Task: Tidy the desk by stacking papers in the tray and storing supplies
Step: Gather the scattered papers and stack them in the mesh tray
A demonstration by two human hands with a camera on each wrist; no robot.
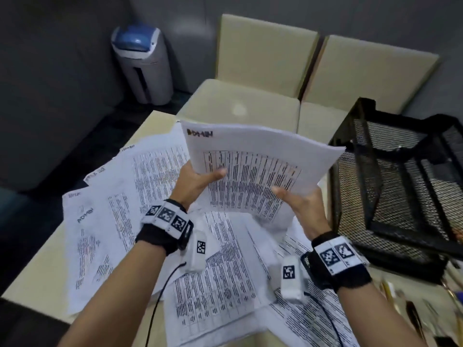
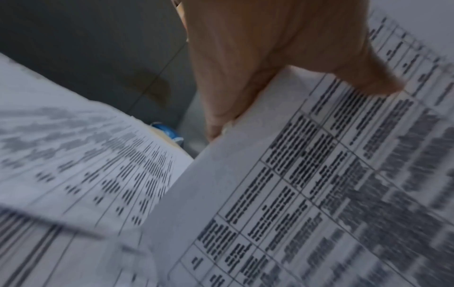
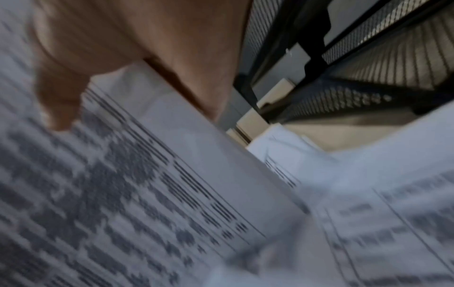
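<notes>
Both hands are raised above the desk (image 1: pixel 37 279): left hand (image 1: pixel 194 180) and right hand (image 1: pixel 298 201) pinch a paper stack (image 1: pixel 253 169), thumbs on top. The mesh tray (image 1: pixel 400 176) stands at 3 o'clock of it, loose papers (image 1: pixel 220 266) beneath.

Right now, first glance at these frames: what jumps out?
A sheaf of printed papers held up mid-air, the left hand and right hand each gripping a lower corner. Beneath them, loose sheets lie fanned messily across the desk. To the right stands a black mesh tray, its visible tiers without paper.
</notes>
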